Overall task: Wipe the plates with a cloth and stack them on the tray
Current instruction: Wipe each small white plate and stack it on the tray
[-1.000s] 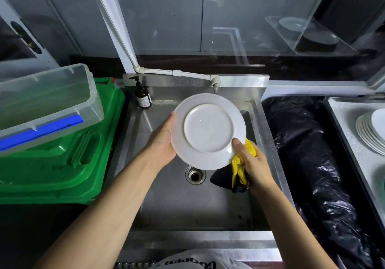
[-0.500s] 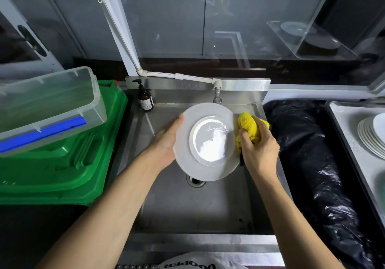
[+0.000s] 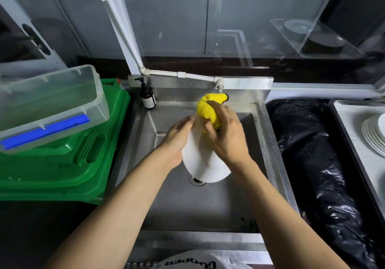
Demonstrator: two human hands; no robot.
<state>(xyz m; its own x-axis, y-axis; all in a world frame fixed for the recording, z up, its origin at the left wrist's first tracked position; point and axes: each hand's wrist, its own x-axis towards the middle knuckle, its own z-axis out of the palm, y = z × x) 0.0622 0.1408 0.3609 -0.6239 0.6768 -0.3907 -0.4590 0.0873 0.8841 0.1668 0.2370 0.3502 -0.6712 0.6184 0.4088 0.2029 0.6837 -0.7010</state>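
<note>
Over sink (image 3: pixel 268 143): left hand (image 3: pixel 177 141) grips tilted plate (image 3: pixel 205 164) edge; right hand (image 3: pixel 227 137) curled round cloth (image 3: pixel 209 110), pressing plate's top.

Your left grip (image 3: pixel 177 141) and right grip (image 3: pixel 227 137), with the plate (image 3: pixel 202 164) and yellow cloth (image 3: pixel 208 110), fill the middle of the sink (image 3: pixel 187 212); its bare floor lies open on your side. The tap (image 3: pixel 219 89) hangs just behind the cloth, and a soap bottle (image 3: pixel 147 97) stands at the back left corner. A clear box (image 3: pixel 52 102) on a green bin (image 3: pixel 62 160) walls the left. A black bag (image 3: pixel 312 154) lies between sink and tray (image 3: pixel 350 127).
</note>
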